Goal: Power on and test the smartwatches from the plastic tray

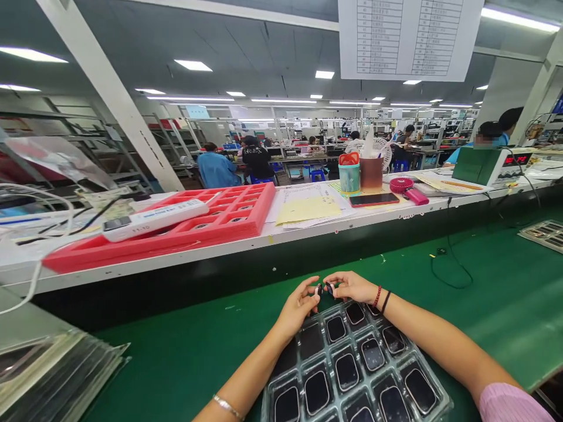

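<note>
Both hands are raised close together just beyond the far edge of a clear plastic tray. My left hand pinches a small dark piece with a pale rim between thumb and fingers. Facing it, my right hand holds a second small dark piece, and a narrow gap separates the two. The tray's compartments hold several rounded-square dark screens with light rims, such as one near its middle. One compartment at the tray's far left shows no light-rimmed screen.
A red foam tray with a white power strip lies on the raised shelf, beside papers, a phone and a pink fan. Stacked clear trays stand at left. A black cable crosses the green mat at right.
</note>
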`<action>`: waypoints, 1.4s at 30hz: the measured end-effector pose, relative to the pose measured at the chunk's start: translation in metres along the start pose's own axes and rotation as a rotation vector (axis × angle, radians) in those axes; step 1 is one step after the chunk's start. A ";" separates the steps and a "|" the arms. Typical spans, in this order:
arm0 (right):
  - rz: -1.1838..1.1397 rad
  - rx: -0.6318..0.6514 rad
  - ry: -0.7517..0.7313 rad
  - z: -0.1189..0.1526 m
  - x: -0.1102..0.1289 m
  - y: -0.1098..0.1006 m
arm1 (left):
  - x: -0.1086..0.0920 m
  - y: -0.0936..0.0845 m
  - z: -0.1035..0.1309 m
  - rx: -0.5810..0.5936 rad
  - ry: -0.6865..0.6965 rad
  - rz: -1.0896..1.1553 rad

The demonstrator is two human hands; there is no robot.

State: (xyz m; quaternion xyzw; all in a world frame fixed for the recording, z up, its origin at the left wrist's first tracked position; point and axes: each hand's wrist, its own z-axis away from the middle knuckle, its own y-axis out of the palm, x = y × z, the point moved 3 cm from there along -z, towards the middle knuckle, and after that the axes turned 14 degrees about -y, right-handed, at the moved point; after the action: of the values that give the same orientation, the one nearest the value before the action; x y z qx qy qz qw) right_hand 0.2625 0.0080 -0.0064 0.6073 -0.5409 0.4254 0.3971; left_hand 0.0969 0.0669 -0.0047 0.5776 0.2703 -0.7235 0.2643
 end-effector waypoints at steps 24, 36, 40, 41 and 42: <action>0.003 -0.053 0.004 -0.001 0.001 -0.001 | -0.001 -0.003 -0.003 -0.022 -0.016 0.015; -0.062 -0.094 0.035 0.004 -0.001 -0.005 | 0.006 -0.001 -0.003 -0.090 -0.074 0.277; 0.011 -0.054 0.020 0.005 0.000 -0.003 | 0.006 0.000 -0.002 -0.091 -0.046 0.183; 0.035 -0.039 0.012 0.004 0.000 -0.002 | 0.006 0.001 -0.002 -0.087 -0.041 0.161; 0.055 -0.025 0.006 0.004 0.000 -0.002 | 0.006 0.001 -0.002 -0.084 -0.037 0.148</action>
State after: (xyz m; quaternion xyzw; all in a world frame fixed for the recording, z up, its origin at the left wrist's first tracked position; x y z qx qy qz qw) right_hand 0.2648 0.0043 -0.0076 0.5859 -0.5614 0.4312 0.3945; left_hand 0.0980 0.0675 -0.0111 0.5708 0.2521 -0.7007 0.3461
